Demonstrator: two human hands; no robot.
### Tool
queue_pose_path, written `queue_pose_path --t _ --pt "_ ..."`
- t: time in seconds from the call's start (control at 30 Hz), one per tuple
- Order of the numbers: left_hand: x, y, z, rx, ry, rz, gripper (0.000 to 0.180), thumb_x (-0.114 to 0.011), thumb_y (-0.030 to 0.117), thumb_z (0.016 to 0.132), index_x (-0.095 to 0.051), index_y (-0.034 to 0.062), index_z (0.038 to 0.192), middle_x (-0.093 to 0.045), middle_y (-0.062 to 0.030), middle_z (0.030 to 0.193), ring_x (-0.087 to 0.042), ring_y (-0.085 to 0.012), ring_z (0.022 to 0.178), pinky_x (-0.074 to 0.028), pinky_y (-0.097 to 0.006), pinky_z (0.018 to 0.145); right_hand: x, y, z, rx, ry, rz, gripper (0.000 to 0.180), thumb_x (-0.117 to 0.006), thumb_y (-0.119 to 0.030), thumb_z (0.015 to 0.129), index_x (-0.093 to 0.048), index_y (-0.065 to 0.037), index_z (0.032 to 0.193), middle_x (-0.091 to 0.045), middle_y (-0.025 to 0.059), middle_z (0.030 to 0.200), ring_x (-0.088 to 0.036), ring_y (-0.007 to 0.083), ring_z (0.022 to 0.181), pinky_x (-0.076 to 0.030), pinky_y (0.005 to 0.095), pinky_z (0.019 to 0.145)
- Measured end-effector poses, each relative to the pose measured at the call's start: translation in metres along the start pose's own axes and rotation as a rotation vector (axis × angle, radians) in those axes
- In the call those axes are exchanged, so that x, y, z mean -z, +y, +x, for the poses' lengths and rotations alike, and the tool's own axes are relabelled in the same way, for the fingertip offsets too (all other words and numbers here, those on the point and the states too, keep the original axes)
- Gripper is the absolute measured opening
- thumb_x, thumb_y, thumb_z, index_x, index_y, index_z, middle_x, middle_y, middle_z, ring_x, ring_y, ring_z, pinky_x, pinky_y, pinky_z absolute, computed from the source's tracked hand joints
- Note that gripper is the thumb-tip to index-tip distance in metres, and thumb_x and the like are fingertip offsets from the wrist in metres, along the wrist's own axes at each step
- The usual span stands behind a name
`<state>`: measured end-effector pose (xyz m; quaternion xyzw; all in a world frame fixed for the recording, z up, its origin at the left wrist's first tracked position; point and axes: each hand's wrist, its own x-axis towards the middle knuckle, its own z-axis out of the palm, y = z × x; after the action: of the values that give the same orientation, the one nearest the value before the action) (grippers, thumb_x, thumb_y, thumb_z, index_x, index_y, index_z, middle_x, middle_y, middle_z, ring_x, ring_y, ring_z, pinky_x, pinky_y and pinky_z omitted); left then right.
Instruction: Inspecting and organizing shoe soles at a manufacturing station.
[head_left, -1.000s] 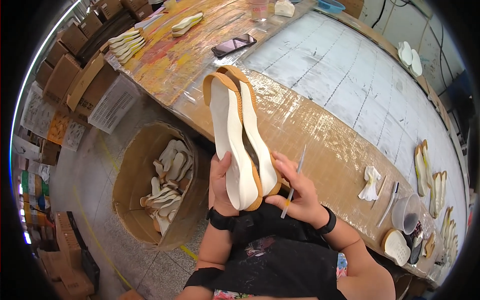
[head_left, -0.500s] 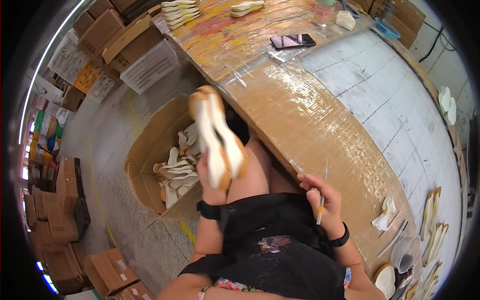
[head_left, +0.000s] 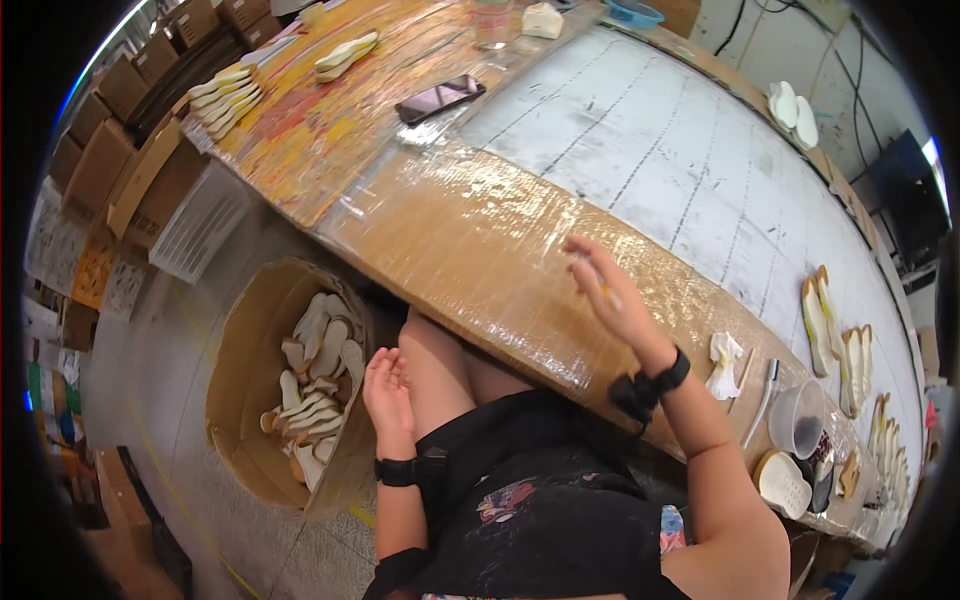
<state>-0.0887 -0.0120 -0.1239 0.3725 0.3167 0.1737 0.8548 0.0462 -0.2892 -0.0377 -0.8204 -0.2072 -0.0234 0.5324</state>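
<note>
My left hand (head_left: 388, 392) is empty, its fingers apart and slightly curled, beside the rim of a round-sided cardboard box (head_left: 232, 440). Inside the box lies a heap of white and tan shoe soles (head_left: 318, 405). My right hand (head_left: 622, 308) is above the plastic-covered cardboard on the table's near side. A thin paintbrush (head_left: 608, 292) is held in it; only a bit of its orange part shows, and the rest is blurred or hidden by the fingers.
The table (head_left: 470, 235) carries a phone (head_left: 440, 99), stacked soles (head_left: 225, 103), a sole pair (head_left: 347, 57) and a jar (head_left: 492, 24). At right are crumpled tissue (head_left: 723, 365), a clear cup (head_left: 797, 420), a toothbrush-like tool (head_left: 762, 402) and standing soles (head_left: 822, 325).
The pair of soles has left my left hand, which is now empty and lower beside the box. My right hand has moved forward over the table. The whole view has turned to the right.
</note>
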Motion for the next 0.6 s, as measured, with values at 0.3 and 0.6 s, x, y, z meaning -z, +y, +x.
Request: queue_pose_path --t 0.3,0.6 --pt "-0.013 -0.048 -0.003 -0.165 -0.137 0.322 0.016 -0.048 0.006 0.084 -0.046 0.0028 0.100 -0.056 -0.0071 0.089 -0.050 -0.0066 0.065 -0.037 -0.016 0.050 0.103 0.126 0.068 -0.472 0.498 0.001 0.035 -0.047 -0.036 0.085 -0.061 -0.004 0.090 -0.061 0.0039 0.073 -0.052 0.0101 0.070 -0.041 0.0228 0.060" --pt "-0.012 -0.049 -0.003 -0.169 -0.107 0.315 0.017 -0.046 0.002 0.083 -0.045 0.0011 0.100 -0.055 -0.0085 0.087 -0.053 -0.0111 0.067 -0.040 -0.018 0.053 0.137 0.172 0.063 -0.512 0.711 0.309 0.026 -0.062 -0.030 0.077 -0.062 -0.006 0.087 -0.052 -0.0021 0.065 -0.042 0.0030 0.057 -0.031 0.0160 0.043"
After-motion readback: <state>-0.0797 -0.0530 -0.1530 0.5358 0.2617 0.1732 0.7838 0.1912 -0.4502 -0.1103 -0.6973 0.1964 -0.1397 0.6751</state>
